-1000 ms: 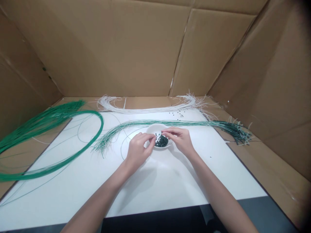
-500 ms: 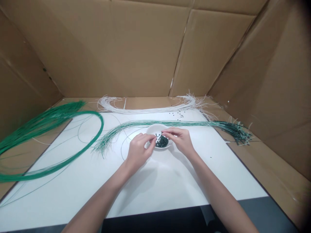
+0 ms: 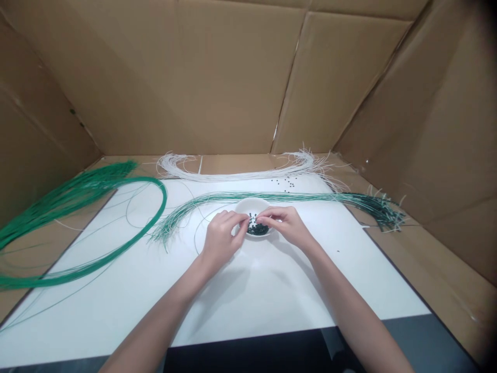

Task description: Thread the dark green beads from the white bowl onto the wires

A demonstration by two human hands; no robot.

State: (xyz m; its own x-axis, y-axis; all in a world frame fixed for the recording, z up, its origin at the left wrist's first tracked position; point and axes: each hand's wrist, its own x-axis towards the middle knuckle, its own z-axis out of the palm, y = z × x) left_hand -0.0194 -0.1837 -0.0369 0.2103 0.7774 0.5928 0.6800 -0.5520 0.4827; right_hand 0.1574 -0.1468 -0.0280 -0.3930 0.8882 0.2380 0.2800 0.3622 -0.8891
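Over the bowl, the left hand at nine o'clock and right hand at three pinch narrowly, on what I cannot tell; a bump could spill beads.

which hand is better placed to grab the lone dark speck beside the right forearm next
Probably the right hand: it's nearer the dark speck, which lies right of its forearm. The left hand would likely need to cross that arm.
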